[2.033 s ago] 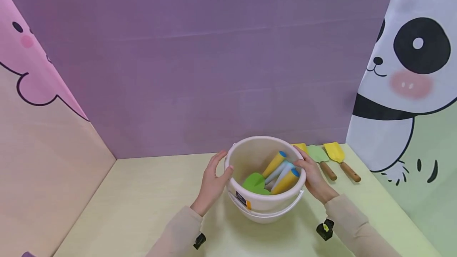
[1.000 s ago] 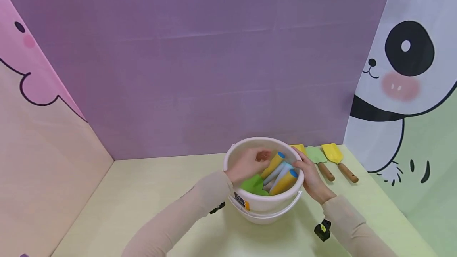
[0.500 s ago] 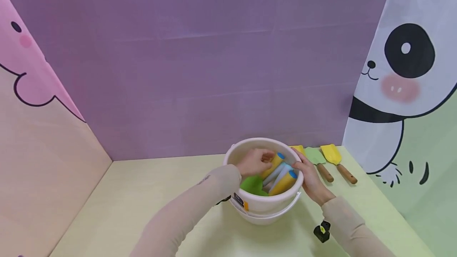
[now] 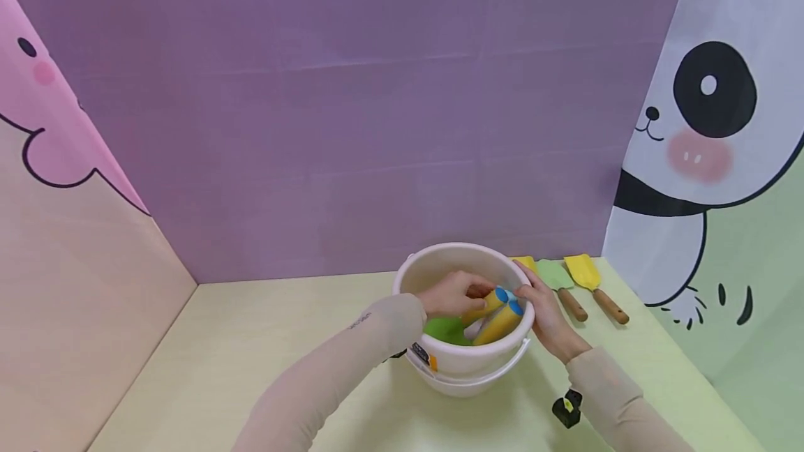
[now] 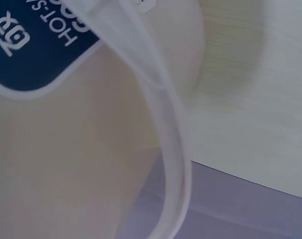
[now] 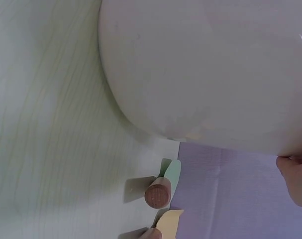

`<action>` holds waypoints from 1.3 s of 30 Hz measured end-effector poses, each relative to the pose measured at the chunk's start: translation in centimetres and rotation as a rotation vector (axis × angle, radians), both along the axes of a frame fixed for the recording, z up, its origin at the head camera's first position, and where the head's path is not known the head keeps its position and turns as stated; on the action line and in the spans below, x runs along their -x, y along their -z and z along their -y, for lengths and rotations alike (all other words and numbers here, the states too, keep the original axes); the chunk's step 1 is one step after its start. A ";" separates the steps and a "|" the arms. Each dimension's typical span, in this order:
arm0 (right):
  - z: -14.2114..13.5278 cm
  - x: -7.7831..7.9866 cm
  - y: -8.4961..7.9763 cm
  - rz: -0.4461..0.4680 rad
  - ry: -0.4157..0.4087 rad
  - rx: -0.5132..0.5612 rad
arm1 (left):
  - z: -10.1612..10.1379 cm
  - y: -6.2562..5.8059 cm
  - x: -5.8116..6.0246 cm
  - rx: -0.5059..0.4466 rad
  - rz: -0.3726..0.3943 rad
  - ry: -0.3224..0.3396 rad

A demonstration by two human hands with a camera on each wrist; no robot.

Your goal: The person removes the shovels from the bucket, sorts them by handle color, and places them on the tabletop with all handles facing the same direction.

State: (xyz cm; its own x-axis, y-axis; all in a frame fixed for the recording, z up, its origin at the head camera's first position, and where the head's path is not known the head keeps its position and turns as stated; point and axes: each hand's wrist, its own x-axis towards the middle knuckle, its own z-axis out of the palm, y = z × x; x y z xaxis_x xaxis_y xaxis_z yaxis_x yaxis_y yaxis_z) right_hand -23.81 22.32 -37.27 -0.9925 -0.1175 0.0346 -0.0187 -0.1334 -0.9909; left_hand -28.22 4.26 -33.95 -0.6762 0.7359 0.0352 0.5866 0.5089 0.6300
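A white bucket (image 4: 455,363) stands on the table, its bail handle (image 4: 499,372) hanging down in front. Inside lean several tools: a green blade (image 4: 446,330), a front yellow handle (image 4: 499,326) with a blue end, and pale blue and white ones partly covered. My left hand (image 4: 453,293) reaches over the near left rim and grips a second blue-ended yellow handle (image 4: 480,311) between thumb and fingers. My right hand (image 4: 545,316) holds the bucket's right rim, thumb inside. The left wrist view has only the bucket's labelled wall (image 5: 76,144); that hand is out of sight there.
Behind the bucket on the right lie trowels with wooden handles: a green one (image 4: 554,274), a yellow one (image 4: 583,272), and another yellow blade (image 4: 523,261) partly hidden. A purple backdrop (image 4: 377,124) rises at the table's (image 4: 270,354) far edge, with printed side walls.
My left hand left the bucket's left rim, went inside and took hold of the rear yellow handle, which has shifted right and nearer the front one. My right hand keeps its place.
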 end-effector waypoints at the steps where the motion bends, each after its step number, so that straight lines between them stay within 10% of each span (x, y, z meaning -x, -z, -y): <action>1: 0.0 0.1 0.0 0.002 0.002 0.003 | 0.0 0.0 0.0 -0.002 -0.002 0.011; 14: 0.1 0.2 0.3 -0.023 0.010 -0.002 | -0.1 0.2 -0.1 -0.059 -0.160 0.134; 39: -0.1 0.5 0.7 0.000 0.046 -0.031 | 1.8 -1.3 0.8 -0.048 -0.161 0.007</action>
